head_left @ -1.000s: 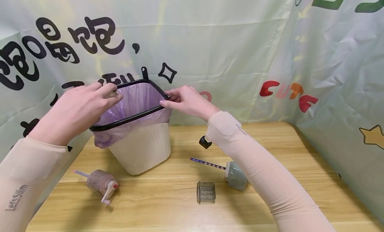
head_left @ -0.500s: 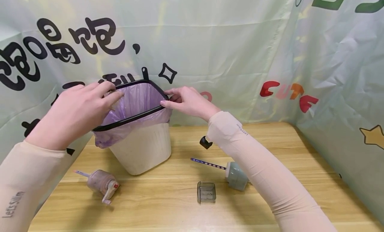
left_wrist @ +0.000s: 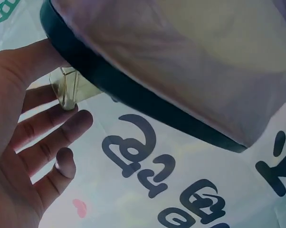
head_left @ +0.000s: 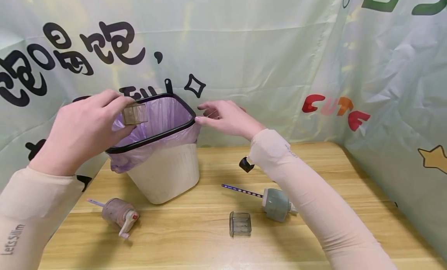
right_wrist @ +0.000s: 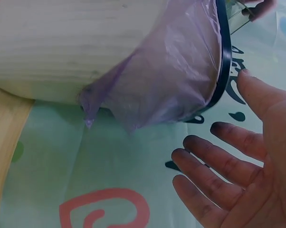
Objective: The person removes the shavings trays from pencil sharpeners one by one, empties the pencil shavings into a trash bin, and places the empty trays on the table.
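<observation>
My left hand [head_left: 82, 132] pinches a small clear plastic shavings box [head_left: 135, 114] between thumb and fingers, over the mouth of a white waste bin [head_left: 167, 171]. In the left wrist view, the bin's black rim [left_wrist: 133, 104] hides part of that box. A purple bin liner [head_left: 158, 113] lines the bin and folds over its outside. At the bin's right corner, my right hand [head_left: 230, 116] has its fingers spread and holds nothing, thumb tip right at the rim. The right wrist view shows that palm [right_wrist: 257, 175] with fingers extended beside the liner.
On the wooden table [head_left: 185, 239], a pink crank pencil sharpener [head_left: 116, 213] with a pencil lies front left. A blue-grey sharpener [head_left: 276, 205] holding a dotted pencil [head_left: 241, 190] lies right, near a grey see-through box [head_left: 240, 224]. A printed cloth hangs behind.
My left hand has turned, so the clear box now shows beyond its fingers. My right hand has let go of the rim and shifted slightly right.
</observation>
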Demonstrator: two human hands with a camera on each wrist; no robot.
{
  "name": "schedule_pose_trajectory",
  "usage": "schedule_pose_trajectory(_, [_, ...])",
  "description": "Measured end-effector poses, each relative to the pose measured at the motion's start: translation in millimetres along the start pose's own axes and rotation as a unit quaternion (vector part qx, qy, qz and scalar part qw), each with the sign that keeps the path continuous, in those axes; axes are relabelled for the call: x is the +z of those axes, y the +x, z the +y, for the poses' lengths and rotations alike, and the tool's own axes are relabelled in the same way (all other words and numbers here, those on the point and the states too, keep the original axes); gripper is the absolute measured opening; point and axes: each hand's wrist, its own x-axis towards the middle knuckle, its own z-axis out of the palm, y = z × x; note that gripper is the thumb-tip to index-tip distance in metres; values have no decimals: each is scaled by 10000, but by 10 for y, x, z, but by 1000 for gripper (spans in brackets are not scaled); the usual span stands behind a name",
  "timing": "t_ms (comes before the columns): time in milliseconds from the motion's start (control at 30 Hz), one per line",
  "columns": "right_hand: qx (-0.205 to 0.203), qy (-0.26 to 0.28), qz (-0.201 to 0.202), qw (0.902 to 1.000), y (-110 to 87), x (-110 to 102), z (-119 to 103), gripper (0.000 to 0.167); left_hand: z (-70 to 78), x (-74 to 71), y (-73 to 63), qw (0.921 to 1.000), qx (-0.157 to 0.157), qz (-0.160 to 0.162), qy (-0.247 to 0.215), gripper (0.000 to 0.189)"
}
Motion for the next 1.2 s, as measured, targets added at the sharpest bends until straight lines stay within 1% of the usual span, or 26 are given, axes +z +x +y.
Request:
schedule_pose_trajectory(133, [-6,66,17,10000,-53,-53,63,56,66,-1,30,9996,-208,185,-87,55])
schedule_pose_trajectory(233, [-13,99,50,9999,-99,-93,115,56,129,1,53,9988,-392,255,-171,56])
schedule_pose_trajectory(400, [-89,165,71,9998,-177,-155,191,49,257,6,112,9971,-637,249,-341,51])
schedule_pose_trajectory(533, [-55,172,54,9998,-251,-202,246,48,371,19,158,9954,-758,219,-551,49])
schedule_pose_trajectory(733, [133,215,120,9996,-380,-263,349,52,541,76,220,9928,-704,296,-920,50])
schedule_pose_trajectory(900, [133,248,69,9996,-496,-296,448,52,699,162,239,9901,-572,340,-1238,51])
schedule_pose_trajectory(1000, [192,346,57,9992,-587,-317,514,53,797,229,247,9881,-475,336,-1426,48])
schedule_pose_trajectory(1100, [274,437,125,9986,-687,-347,573,52,889,312,251,9848,-477,266,-1650,46])
schedule_pose_trajectory(1200, [311,522,184,9980,-773,-367,637,51,967,400,248,9834,-466,211,-1738,49])
